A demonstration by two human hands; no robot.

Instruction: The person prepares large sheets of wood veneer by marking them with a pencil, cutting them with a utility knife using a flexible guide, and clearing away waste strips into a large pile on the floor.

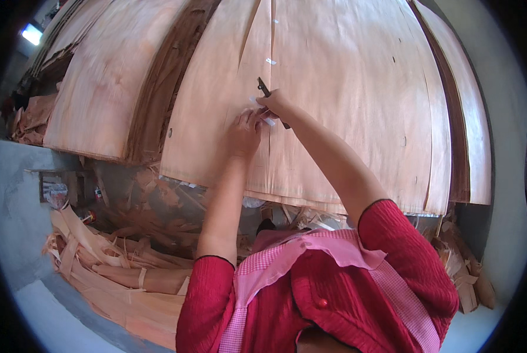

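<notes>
A large pale wood veneer sheet lies before me on a stack, with a long seam running away through it. Small white tape pieces cross this seam. My right hand is closed round a slim dark tool, its narrow end pointing away to the left; its exact kind is not clear. Close beside it, my left hand rests at the seam, its fingers bent and drawn together by a white tape strip. Whatever those fingertips pinch is too small to make out.
Another veneer stack with dark, ragged edges stands at the left, and a further one at the right. Below the front edge, veneer scraps pile on the floor. A small wooden stool stands by the left wall.
</notes>
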